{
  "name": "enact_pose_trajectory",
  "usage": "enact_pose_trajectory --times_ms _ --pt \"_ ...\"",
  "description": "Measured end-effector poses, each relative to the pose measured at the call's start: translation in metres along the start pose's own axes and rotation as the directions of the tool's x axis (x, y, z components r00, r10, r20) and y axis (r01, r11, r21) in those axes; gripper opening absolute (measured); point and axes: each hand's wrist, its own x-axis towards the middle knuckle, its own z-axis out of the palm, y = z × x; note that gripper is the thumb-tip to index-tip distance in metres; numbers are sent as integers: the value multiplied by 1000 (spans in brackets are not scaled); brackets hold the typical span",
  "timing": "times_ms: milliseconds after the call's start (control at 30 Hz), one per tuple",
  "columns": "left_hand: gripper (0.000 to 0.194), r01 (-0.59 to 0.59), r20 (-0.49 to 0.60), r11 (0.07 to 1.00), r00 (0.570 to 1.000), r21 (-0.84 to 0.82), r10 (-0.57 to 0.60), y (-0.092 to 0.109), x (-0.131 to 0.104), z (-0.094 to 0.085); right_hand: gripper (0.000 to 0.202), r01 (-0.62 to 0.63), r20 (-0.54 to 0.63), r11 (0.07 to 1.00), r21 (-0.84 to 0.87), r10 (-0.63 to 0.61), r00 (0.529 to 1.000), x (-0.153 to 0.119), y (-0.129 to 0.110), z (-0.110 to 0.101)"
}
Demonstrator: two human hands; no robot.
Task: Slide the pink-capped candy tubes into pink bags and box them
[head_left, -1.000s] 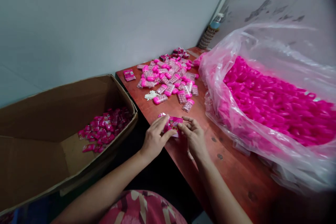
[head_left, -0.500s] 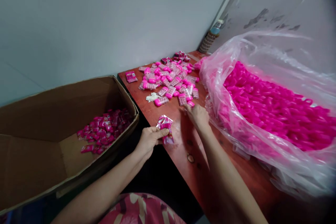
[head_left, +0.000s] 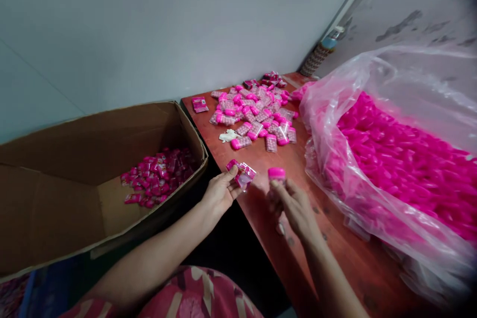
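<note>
My left hand (head_left: 220, 193) pinches a printed pink plastic sleeve (head_left: 243, 174) between thumb and fingers, just over the table's left edge. To its right, my right hand (head_left: 294, 203) grips a small clear candy container with a pink cap (head_left: 276, 174), cap upward, raised off the table. The two hands are apart. Beyond them lies a heap of similar pink-capped containers (head_left: 261, 109) filled with pale pink balls. A crumpled white scrap (head_left: 228, 135) rests at the heap's near left side.
On the left stands an open cardboard box (head_left: 40, 179) with many pink wrapped packs (head_left: 160, 174) inside. A large clear plastic bag (head_left: 328, 144) of pink plastic parts (head_left: 406, 159) fills the right of the red table (head_left: 257, 223). A bottle (head_left: 323, 52) stands in the back corner.
My right hand has drawn back from the heap's near edge with a capped container in it. My left hand has lifted and turned the sleeve slightly. The view has shifted left.
</note>
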Motion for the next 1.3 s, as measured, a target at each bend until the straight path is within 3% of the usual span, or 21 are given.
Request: enact_pose_trajectory --times_ms 100,233,467,567,700,900,1100,1167,1300 --pt "12 -6 10 1000 1000 -11 6 -3 0 2 32 -34 47 987 156 27 999 -31 2 30" --pt "11 -3 41 1000 999 9 3 -9 -3 1 30 -7 16 984 180 4 1000 -39 13 50" --pt "17 -19 153 994 988 105 3 -12 -8 0 27 31 46 968 248 -44 998 -30 23 51" --pt "28 -13 226 984 974 175 -28 -10 -11 -1 27 48 74 954 296 -73 995 -29 24 51" --pt "30 -33 304 972 952 233 -41 -12 -13 -3 27 62 31 961 268 -74 997 -27 26 54" --pt "25 -58 322 941 945 333 -55 -14 -10 -4 27 80 -31 983 166 -76 997 -28 27 55" --pt "25 -146 412 890 910 432 -51 -6 -10 -2 30 -27 200 901 432 -67 977 -27 25 53" --pt "25 -175 424 870 905 461 -43 -5 -11 0 29 8 155 919 393 -75 985 -26 25 53" --pt "25 -181 388 874 921 452 -10 -8 -10 1 24 133 -38 984 122 -129 991 -24 24 54"
